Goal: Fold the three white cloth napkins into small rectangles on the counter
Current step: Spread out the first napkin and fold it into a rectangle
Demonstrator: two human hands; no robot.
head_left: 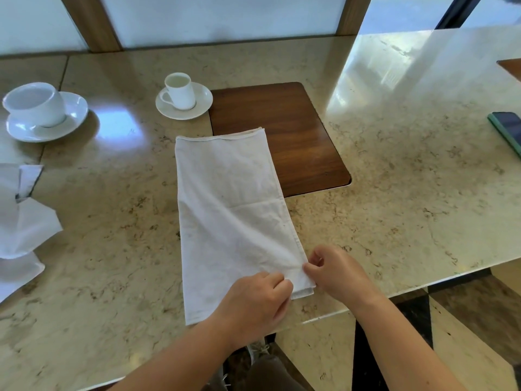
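Observation:
A white cloth napkin [228, 210] lies folded into a long strip on the marble counter [394, 170], its far end over a dark wooden inset panel [298, 136]. My left hand [253, 303] pinches the napkin's near edge close to the right corner. My right hand [335, 269] pinches that same near right corner from the side. More white napkins [22, 221] lie crumpled and unfolded at the left edge of the view, apart from both hands.
A large white cup on a saucer [42, 111] stands at the far left. A small white cup on a saucer [181, 97] sits beside the wooden panel. A phone [507, 128] lies at the right edge. The counter's front edge runs just below my hands.

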